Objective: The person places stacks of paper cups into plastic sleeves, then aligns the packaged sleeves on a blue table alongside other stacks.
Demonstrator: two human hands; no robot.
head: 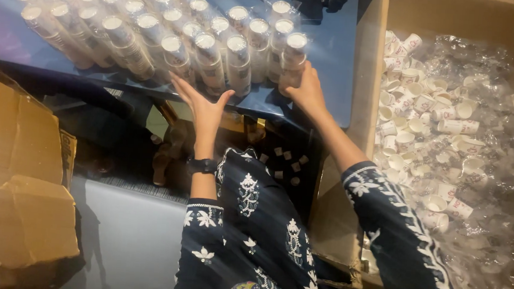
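Plastic-wrapped sleeves of stacked white paper cups (157, 31), laid side by side on the glossy blue counter (333, 60), long axes running away from the body, near ends at the counter's front edge. Right hand (305, 91) pressed against the end sleeve's near end, fingers curled on it, though grip hidden. Left hand (203, 105) flat and spread below the middle sleeves, grasping nothing. Further right, an open cardboard box (366, 109) of loose cups and crumpled plastic.
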